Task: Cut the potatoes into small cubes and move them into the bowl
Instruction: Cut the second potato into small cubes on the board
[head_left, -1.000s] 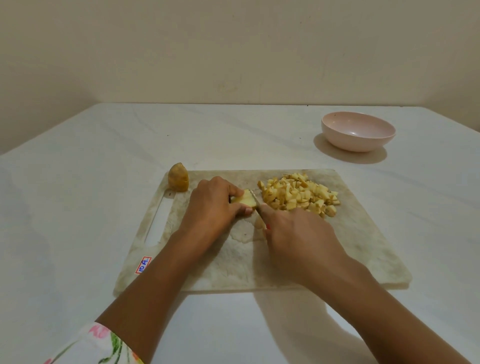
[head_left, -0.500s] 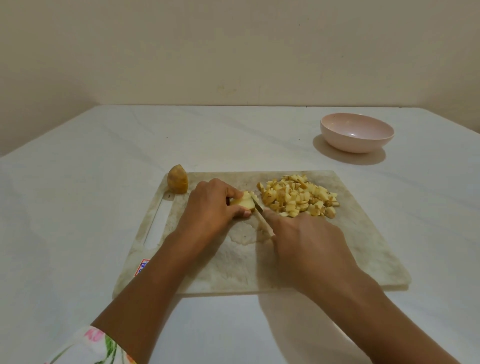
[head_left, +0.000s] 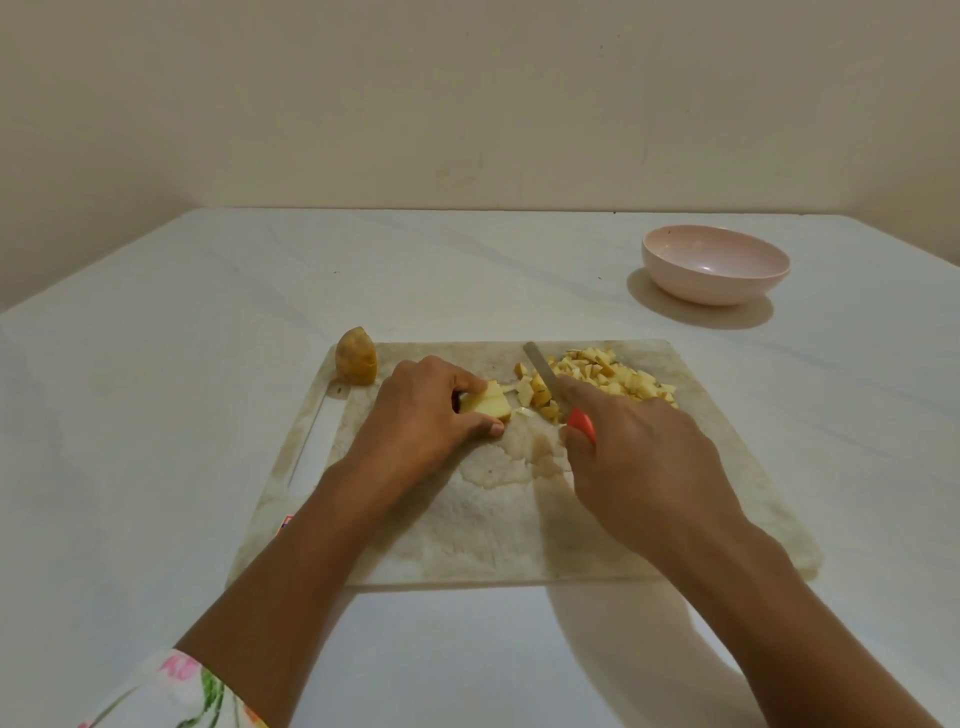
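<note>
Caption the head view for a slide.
Left hand holds a potato piece; right hand holds the knife by the cubes on the board.

Desk (head_left: 156, 415): white, smooth, faintly veined like stone, low sheen. Cutting board (head_left: 701, 467): pale mottled slab, seemingly plastic, matt and scuffed, wet patch at centre. Knife (head_left: 540, 369): dull grey metal blade, glossy red handle, seemingly plastic. Bowl (head_left: 717, 265), at 1 o'clock from the board: pink, smooth, glossy. Potato half (head_left: 356, 356), at the board's 10 o'clock corner: matt brown skin. Potato wedge (head_left: 485, 405) and cubes (head_left: 613, 376): pale yellow, moist-looking cut faces. Sleeve (head_left: 176, 691): floral printed cloth.
</note>
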